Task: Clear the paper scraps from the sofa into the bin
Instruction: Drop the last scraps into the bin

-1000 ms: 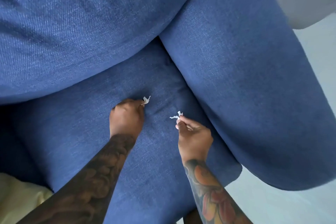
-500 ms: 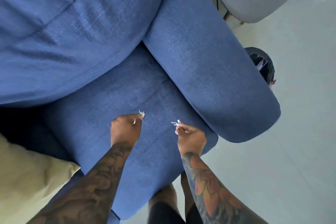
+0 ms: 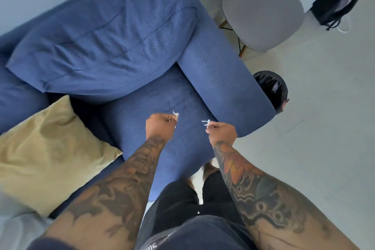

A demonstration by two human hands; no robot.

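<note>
**Both hands hold paper scraps above the sofa seat**

You stand in front of the blue sofa (image 3: 213, 63) and both of your forearms reach forward and down over its seat cushion. Your left hand (image 3: 160, 125) is curled into a loose fist, with the back of the hand toward the camera. Its thumb and fingers are closed together on a small paper scrap (image 3: 175, 114), which sticks out just beyond the fingertips, on the side toward your other hand. Your right hand (image 3: 222, 131) is also curled, and its fingertips pinch a second white scrap (image 3: 206, 122), which stands out from the fingers toward the left hand. The two hands are near each other but apart, at almost the same height.

Beyond your right fingers runs the sofa armrest, and behind this armrest, on the floor, stands the bin (image 3: 273, 89) with a black bag inside. It is partly hidden by the armrest. To the left of your left arm a yellow cushion (image 3: 46, 148) lies on the sofa. A grey chair (image 3: 261, 6) stands farther away, past the armrest.
</note>
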